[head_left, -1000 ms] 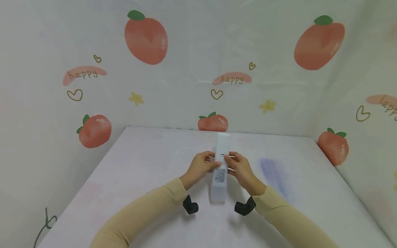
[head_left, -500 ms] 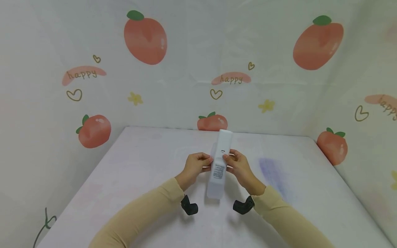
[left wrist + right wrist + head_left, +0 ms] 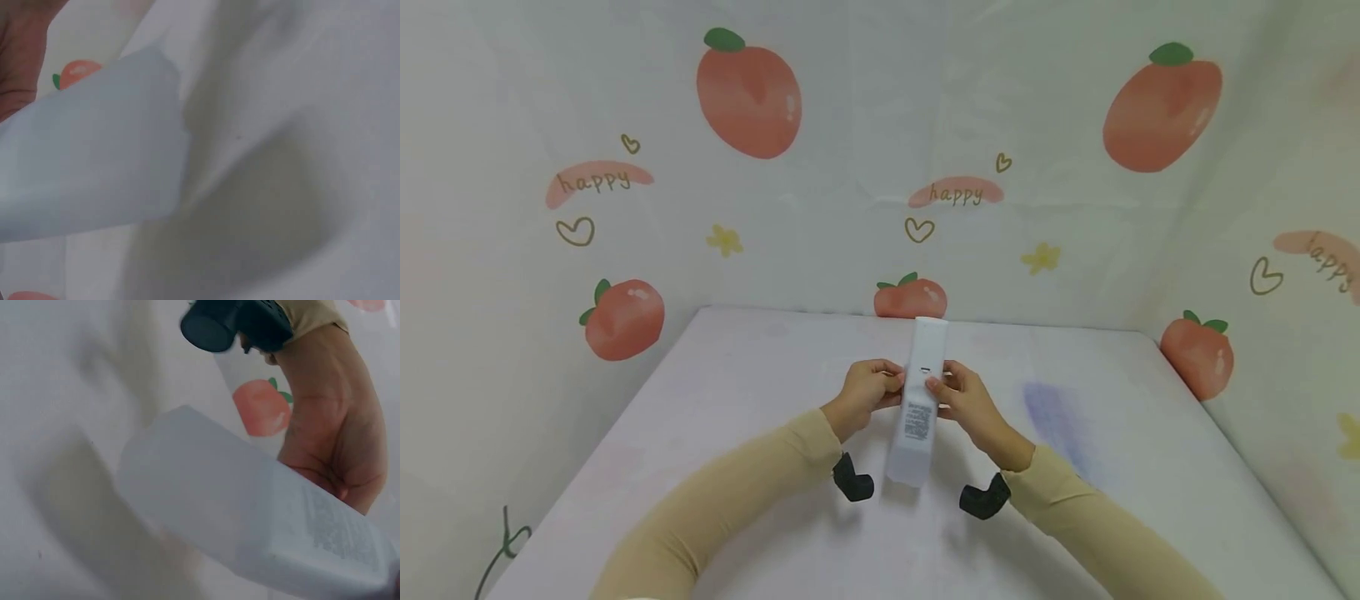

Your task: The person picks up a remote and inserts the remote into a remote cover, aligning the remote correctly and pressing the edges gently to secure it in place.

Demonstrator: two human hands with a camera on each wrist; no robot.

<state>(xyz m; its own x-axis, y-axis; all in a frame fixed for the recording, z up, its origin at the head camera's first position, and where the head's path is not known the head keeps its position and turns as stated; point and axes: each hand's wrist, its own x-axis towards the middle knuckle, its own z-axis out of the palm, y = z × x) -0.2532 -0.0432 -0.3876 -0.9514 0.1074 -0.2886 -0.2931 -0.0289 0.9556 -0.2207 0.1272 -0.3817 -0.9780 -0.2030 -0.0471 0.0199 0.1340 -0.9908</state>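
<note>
A long white box-shaped object point(image 3: 917, 396) with grey printed text and a small dark mark on its face is held near the middle of the table in the head view. My left hand point(image 3: 865, 394) pinches its left edge. On the right side my right hand point(image 3: 972, 410) grips it, thumb on the printed face. The near end of the white object point(image 3: 94, 144) fills the left of the left wrist view, apart from its shadow on the table. In the right wrist view, my right hand point(image 3: 340, 425) is behind the object point(image 3: 200, 481). The far-side fingers are partly hidden.
The white table point(image 3: 760, 367) has a faint purple patch point(image 3: 1056, 421) right of the hands. A white curtain point(image 3: 842, 150) printed with red fruit stands behind and at the sides. Black wrist cameras point(image 3: 853, 479) hang below both cuffs.
The white object has shifted left, its near end more than its far end, so it leans more. Both hands moved left with it. My left thumb went from its face to its left edge.
</note>
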